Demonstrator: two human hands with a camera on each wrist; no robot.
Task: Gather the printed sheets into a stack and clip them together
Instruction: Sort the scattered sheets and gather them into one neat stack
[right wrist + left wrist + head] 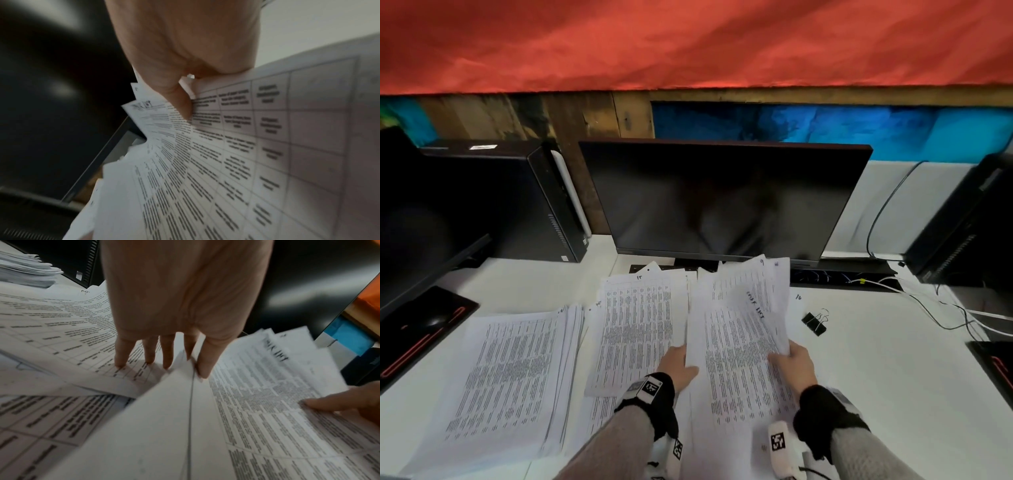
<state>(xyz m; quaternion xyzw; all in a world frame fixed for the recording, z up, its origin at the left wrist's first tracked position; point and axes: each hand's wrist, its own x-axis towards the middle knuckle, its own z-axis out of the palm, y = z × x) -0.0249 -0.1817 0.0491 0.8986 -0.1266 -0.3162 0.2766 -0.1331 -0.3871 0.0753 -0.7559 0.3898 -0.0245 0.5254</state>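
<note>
**Both hands on a fanned bundle of sheets, clip lying off to the right**

From the head camera, the person stands at a white desk (859,394) covered in printed sheets. The left hand (678,368) has its thumb on top of the left edge of a loose bundle of sheets (736,342), the fingers tucked out of sight beneath. The right hand (792,363) pinches the bundle's right edge, thumb over the top page, the pages fanning out and curling upward toward the dark monitor (722,202). A thicker stack (510,373) lies flat at the left of the desk, and another spread of pages (637,329) sits between it and the held bundle. The black binder clip (814,323) rests on bare desk to the right of the bundle, well apart from either hand. A computer tower (524,202) stands at the left, cables (935,298) trail at the right.

From the left wrist, the left hand (185,305) reaches down with its fingers (121,353) nearly straight, their tips touching the pages underneath, while the thumb presses the raised edge of the bundle (257,402). A fingertip of the right hand (339,404) lies on the same top page at the far side.

From the right wrist, the right hand (185,48) is curled round the bundle's edge (226,146), thumb flat on the gridded top sheet, the pages splaying away below it. The picture is blurred, so the print cannot be read.
</note>
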